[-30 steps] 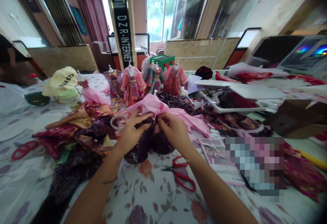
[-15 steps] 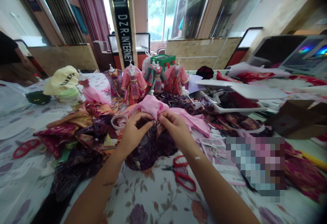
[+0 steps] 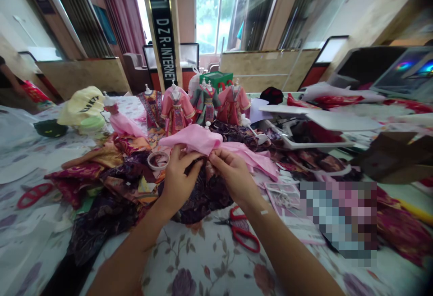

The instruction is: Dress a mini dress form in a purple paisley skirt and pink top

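Observation:
My left hand (image 3: 182,172) and my right hand (image 3: 232,172) meet over the middle of the table. Both pinch a small garment with a pink upper part (image 3: 198,137) and a dark floral skirt (image 3: 206,194). A white neck knob (image 3: 207,125) pokes out above the pink cloth, so a small mannequin seems to be inside, mostly hidden. My right fingers press together at the front, where pink meets dark cloth. My left thumb and fingers close on the left side of the same seam. Red-handled scissors (image 3: 241,230) lie below my right wrist.
Several small dressed mannequins (image 3: 176,109) stand behind my hands. A tape roll (image 3: 158,161) and heaped fabric scraps (image 3: 115,170) are on the left, with another pair of red scissors (image 3: 35,195). On the right are a white tray (image 3: 314,143) and a brown cardboard box (image 3: 392,156).
My left hand has shifted slightly and its fingers have curled under the pink cloth, which spreads further left. The neck knob has tilted right. At far left, another person's arm now holds a red package.

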Demonstrator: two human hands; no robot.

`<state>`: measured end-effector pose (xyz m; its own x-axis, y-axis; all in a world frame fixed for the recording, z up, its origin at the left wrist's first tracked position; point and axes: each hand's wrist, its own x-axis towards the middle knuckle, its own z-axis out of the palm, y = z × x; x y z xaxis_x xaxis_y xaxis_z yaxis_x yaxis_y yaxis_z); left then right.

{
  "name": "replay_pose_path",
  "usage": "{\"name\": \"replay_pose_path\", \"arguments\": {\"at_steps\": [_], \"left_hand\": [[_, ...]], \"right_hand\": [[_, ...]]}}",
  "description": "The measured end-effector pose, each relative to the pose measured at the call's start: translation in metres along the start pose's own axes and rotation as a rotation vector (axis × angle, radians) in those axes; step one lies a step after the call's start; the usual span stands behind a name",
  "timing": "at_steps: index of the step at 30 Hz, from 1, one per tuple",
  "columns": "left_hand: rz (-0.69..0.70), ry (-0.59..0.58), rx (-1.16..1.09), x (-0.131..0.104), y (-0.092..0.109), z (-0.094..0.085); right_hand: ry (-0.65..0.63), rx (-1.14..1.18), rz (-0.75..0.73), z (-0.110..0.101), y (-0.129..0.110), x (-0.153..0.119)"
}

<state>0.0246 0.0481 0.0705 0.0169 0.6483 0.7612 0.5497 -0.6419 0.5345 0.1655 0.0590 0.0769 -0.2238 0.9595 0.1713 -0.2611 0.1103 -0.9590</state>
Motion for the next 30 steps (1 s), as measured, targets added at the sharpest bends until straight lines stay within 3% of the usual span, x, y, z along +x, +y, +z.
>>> {"name": "replay_pose_path", "arguments": {"at_steps": [11,15,22,30], "left_hand": [[0.039,0.055,0.072,-0.003,-0.010,0.006],[0.012,-0.014,0.048,0.000,-0.013,0.002],[-0.154,-0.134,-0.120,0.008,-0.010,-0.009],[-0.159,-0.242,-0.246,0.011,-0.010,-0.017]], "right_hand": [[0.029,0.023,0.056,0.006,0.008,-0.001],[0.020,0.026,0.049,0.005,0.005,-0.001],[0.018,0.026,0.061,0.004,-0.003,-0.003],[0.019,0.059,0.063,0.002,-0.003,-0.002]]}}
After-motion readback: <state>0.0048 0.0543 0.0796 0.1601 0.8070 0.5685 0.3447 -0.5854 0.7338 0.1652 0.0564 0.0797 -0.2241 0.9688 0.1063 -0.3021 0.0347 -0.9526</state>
